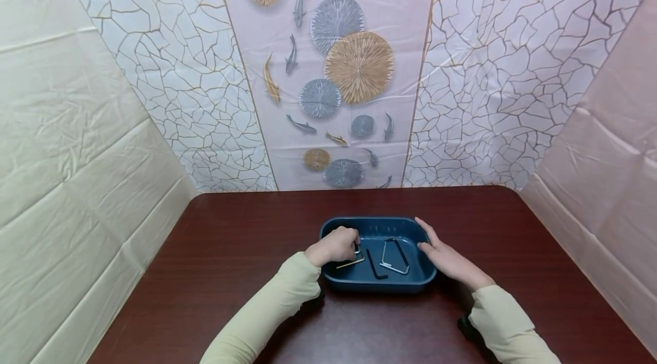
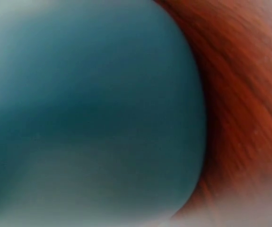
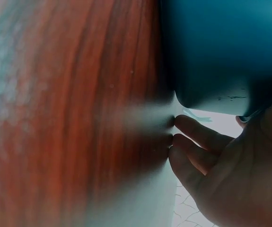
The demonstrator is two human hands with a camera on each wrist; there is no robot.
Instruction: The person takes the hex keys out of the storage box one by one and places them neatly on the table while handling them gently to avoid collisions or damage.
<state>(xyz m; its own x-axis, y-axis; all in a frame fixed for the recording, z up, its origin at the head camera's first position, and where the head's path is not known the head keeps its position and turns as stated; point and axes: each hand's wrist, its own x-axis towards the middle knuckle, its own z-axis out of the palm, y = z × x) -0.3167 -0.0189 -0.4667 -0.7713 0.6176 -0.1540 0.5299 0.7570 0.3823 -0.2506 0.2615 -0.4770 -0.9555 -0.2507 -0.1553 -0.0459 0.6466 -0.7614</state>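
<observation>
A dark blue tray (image 1: 359,285) stands on the table with several L-shaped hex keys inside. My left hand (image 1: 336,246) reaches over its left end, fingers curled down, pinching a small hex key that is mostly hidden by the fingers. Just below this hand lies a brass-coloured hex key (image 1: 350,264). A black hex key (image 1: 374,267) rests mid-tray. Farther right, silver hex keys (image 1: 395,269) and a dark one form a rough loop. My right hand (image 1: 447,258) rests at the tray's right end, thumb over the rim; in the right wrist view its fingertips (image 3: 185,124) touch the table beside the tray.
The dark red-brown wooden table (image 1: 246,238) extends around the tray on all sides. Behind it hangs a patterned cloth (image 1: 339,96) with fish and round motifs, and pale cloth walls (image 1: 77,153) close off both sides. Blurred tray wall (image 2: 102,94) fills most of the left wrist view.
</observation>
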